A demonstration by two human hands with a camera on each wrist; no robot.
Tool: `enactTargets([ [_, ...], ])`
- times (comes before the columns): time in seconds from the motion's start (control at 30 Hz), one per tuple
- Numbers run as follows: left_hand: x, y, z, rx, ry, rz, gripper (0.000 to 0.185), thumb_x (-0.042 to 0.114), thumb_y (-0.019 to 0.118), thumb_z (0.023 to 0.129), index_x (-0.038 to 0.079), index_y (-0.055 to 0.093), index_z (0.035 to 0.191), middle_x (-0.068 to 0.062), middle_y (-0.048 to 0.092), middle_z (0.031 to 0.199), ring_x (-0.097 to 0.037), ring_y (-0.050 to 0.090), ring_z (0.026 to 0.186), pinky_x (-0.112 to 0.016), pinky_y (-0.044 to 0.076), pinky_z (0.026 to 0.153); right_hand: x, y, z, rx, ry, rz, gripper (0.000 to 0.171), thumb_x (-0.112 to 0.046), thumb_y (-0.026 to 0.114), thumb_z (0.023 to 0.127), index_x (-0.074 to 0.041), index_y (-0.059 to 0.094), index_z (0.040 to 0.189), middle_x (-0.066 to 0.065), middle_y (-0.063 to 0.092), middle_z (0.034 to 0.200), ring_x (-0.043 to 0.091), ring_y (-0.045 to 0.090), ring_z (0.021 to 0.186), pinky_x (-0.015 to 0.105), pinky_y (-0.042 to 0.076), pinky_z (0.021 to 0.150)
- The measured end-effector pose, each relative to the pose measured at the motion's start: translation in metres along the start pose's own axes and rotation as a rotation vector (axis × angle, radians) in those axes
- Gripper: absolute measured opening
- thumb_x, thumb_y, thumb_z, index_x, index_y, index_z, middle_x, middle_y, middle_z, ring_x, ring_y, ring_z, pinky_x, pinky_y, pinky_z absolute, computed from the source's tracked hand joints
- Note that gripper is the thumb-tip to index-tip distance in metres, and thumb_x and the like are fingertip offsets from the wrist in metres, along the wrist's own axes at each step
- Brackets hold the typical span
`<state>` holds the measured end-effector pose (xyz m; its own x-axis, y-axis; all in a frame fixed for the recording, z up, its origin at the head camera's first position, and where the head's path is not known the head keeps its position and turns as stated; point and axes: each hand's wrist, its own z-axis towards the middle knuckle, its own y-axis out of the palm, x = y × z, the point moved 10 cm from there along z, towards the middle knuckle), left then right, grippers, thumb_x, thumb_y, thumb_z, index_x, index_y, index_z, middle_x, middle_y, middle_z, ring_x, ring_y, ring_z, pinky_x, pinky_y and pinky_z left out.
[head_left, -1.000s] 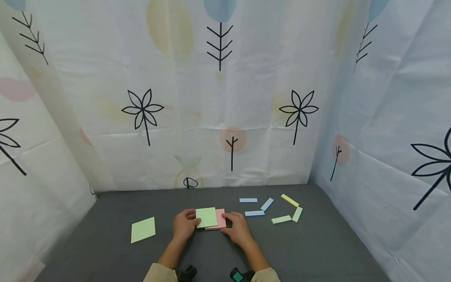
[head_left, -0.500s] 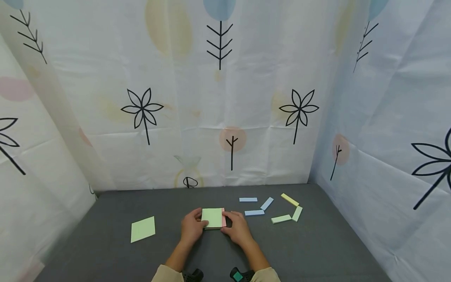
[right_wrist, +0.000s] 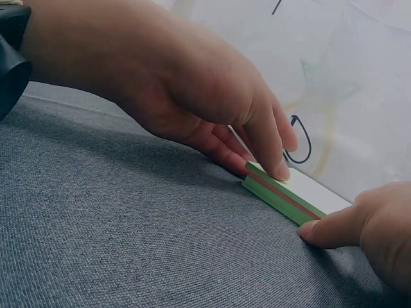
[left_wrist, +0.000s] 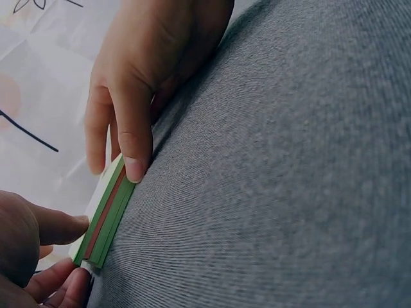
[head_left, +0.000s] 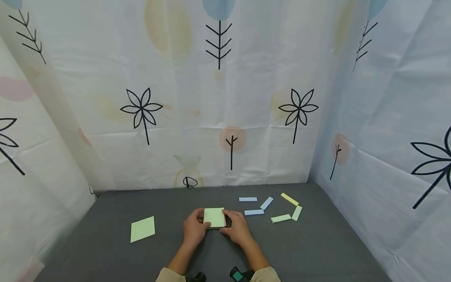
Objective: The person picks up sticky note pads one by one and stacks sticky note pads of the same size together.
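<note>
Between my hands in the head view sits a squared-up stack of sticky note pads, with a light green pad (head_left: 213, 217) on top. The wrist views show a thin pink pad (left_wrist: 106, 212) under it and another green pad (right_wrist: 273, 200) at the bottom. My left hand (head_left: 193, 228) pinches the top green pad at its left side, thumb above and fingers curled below. From the right, my right hand (head_left: 238, 227) grips the stack, thumb against the near edge and a finger at the far corner. A sliver of pink shows along the right edge.
A separate light green square pad (head_left: 142, 229) lies on the grey cloth (head_left: 112, 211) to the left. At the right lie several narrow strips: a blue strip (head_left: 254, 212), a yellow strip (head_left: 289, 199), a green strip (head_left: 280, 219) and others. White patterned curtain (head_left: 246, 98) encloses the table.
My left hand has slid right with the top green pad, which now covers almost all of the pink pad beneath. My right hand has stayed nearly still.
</note>
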<state>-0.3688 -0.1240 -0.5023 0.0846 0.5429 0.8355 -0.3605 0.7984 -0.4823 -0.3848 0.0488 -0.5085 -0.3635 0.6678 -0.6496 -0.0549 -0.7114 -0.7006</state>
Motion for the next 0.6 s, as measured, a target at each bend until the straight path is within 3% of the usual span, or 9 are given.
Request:
enactTargets([
  [0.6, -0.0016, -0.0007, -0.0043, 0.008, 0.015, 0.016, 0.049, -0.001, 0.081, 0.072, 0.001, 0.065, 0.118, -0.010, 0.068, 0.094, -0.025, 0.066, 0.081, -0.041, 0.052, 0.068, -0.0014, -0.0001, -0.0006, 0.002, -0.022, 0.025, 0.060, -0.016, 0.084, 0.075, -0.005, 0.062, 0.129, 0.016, 0.062, 0.123, 0.037, 0.050, 0.118, 0.054, 0.042, 0.094],
])
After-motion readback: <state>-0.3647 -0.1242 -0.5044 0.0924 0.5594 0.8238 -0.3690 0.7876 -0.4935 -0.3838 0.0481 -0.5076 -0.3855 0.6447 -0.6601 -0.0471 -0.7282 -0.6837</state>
